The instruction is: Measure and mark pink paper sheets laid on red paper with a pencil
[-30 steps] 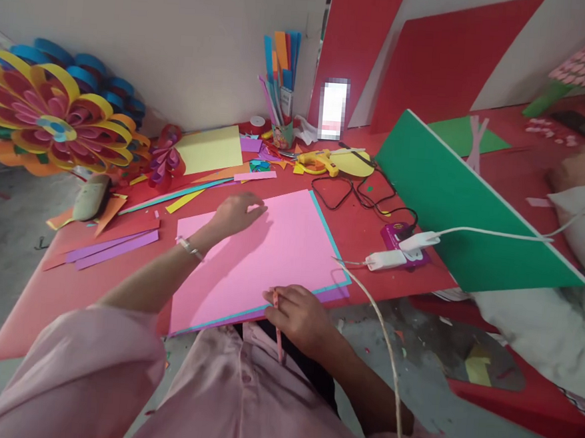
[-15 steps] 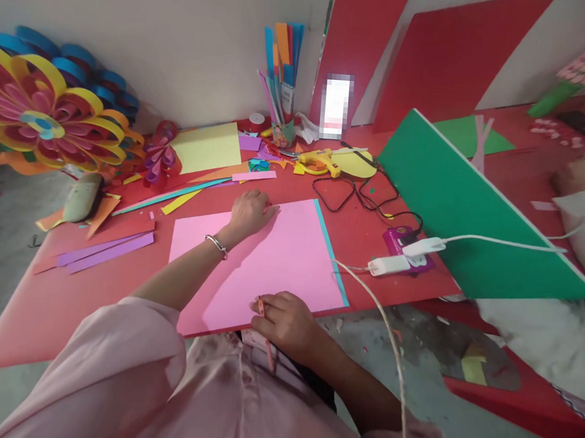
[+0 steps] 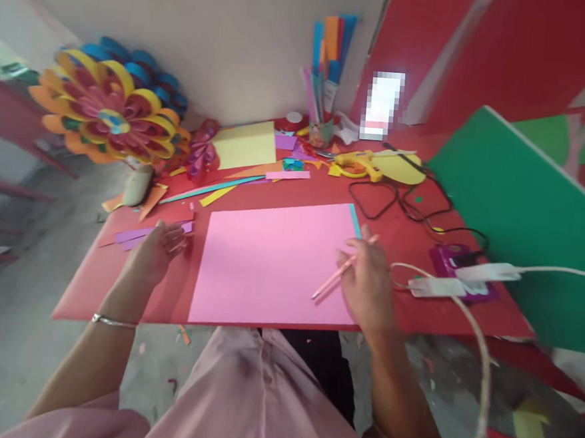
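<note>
The pink sheet (image 3: 274, 264) is smooth, matt paper; the pencil (image 3: 326, 287) looks like painted wood, smooth and pink; the purple strips (image 3: 138, 235) are thin matt paper; the table (image 3: 117, 293) has a flat, matt red top; the bracelet (image 3: 111, 321) is bright polished metal; the flower (image 3: 110, 109) is curled paper bands; the glue gun (image 3: 359, 163) is yellow plastic; the power strip (image 3: 443, 286) is glossy white plastic; the floor (image 3: 8, 346) is rough grey concrete; the garment (image 3: 260, 397) is soft pink cloth.
</note>
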Demonstrator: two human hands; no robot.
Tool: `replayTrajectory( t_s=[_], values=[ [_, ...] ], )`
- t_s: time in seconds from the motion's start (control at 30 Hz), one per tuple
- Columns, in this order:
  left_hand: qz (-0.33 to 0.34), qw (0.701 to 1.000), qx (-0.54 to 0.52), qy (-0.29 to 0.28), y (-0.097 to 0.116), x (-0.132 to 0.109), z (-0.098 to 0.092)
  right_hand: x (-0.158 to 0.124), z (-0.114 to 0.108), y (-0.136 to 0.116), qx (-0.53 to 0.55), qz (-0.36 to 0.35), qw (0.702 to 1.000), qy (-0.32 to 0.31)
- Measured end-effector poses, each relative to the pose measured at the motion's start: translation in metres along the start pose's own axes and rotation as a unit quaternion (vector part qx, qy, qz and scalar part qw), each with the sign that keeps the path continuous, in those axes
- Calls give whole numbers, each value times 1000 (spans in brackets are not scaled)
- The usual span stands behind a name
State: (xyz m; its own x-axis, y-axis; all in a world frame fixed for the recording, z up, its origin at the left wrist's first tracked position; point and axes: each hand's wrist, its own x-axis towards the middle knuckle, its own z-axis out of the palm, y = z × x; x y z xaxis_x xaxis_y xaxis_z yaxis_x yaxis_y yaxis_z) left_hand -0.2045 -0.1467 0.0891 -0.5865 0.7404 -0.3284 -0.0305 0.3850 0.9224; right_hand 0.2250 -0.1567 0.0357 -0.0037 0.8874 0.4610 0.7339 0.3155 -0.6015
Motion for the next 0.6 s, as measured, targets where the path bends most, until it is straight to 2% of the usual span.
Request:
replayTrajectory(
  t_s=[0.1, 0.27, 0.4, 0.6],
  values=[
    [-75, 994, -71, -26, 6, -14, -19, 1, 3, 5, 7, 23, 1000, 0],
    [-173, 973, -103, -108, 15, -39, -3, -9, 14, 5, 9, 44, 999, 3],
    [-169, 974, -85, -125, 16, -46, 4, -11, 19, 5, 10, 55, 998, 4],
    [-172, 973, -57, -142, 7, -36, -7, -12, 19, -4, 11, 68, 998, -14]
  ],
)
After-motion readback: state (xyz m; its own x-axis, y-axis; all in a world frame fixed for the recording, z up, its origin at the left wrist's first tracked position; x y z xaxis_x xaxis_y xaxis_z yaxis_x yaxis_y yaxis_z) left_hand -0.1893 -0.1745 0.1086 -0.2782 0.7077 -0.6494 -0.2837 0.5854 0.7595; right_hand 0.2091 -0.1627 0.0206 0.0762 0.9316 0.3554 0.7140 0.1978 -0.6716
